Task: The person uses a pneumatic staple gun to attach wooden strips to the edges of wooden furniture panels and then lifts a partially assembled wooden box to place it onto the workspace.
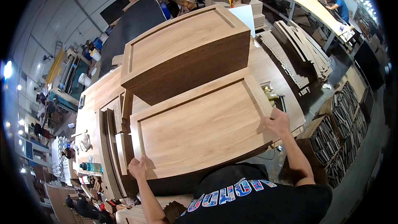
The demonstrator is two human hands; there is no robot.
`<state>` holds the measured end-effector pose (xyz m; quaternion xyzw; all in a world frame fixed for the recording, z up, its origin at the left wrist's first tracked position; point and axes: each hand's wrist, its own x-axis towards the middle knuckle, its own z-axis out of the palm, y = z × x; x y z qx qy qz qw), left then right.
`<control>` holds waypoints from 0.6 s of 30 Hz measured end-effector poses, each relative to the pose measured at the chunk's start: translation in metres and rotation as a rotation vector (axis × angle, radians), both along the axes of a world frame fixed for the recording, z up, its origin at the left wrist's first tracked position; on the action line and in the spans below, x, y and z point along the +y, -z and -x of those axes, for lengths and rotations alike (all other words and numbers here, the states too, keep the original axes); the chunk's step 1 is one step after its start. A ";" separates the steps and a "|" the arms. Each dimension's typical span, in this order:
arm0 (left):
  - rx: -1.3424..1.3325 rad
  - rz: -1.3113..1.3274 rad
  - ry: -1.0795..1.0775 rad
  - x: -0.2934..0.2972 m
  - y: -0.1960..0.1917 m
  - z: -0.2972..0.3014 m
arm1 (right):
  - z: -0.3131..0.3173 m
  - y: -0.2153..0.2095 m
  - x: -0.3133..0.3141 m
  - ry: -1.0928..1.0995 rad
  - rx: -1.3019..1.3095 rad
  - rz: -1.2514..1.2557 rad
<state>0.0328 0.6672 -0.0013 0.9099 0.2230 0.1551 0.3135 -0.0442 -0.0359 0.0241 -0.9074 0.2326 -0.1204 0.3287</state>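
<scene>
A light wood-grain panel with a raised frame (pixel 199 126) lies in front of me, its near edge close to my body. My left hand (pixel 138 168) grips the near left corner, fingers closed over the frame. At the right edge, my right hand (pixel 278 123) is closed on the frame with the thumb on top. Behind this panel rises a tall stack of similar framed panels (pixel 186 41), its brown side facing me. A gold-green tool (pixel 271 95), partly hidden, lies just past the right edge of the panel.
The wooden worktable (pixel 99 93) spreads under the stack. Long wood strips (pixel 108 145) and a teal bottle (pixel 91 167) are at left. Cut boards (pixel 296 54) are piled on the right, beyond boxes of offcuts (pixel 348 108). A person in blue (pixel 342 8) leans over a far bench.
</scene>
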 end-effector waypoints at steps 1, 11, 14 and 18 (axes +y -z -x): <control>0.028 -0.042 -0.011 0.032 0.010 0.015 | -0.009 0.000 0.008 -0.016 -0.064 -0.095; -0.285 0.134 0.088 -0.022 -0.100 -0.057 | -0.047 -0.077 -0.011 0.002 -0.453 -0.180; -0.269 0.021 0.078 -0.042 -0.156 -0.120 | -0.116 -0.117 -0.033 -0.057 -0.482 -0.065; -0.229 -0.133 0.136 -0.048 -0.187 -0.238 | -0.240 -0.144 -0.086 -0.125 -0.440 0.243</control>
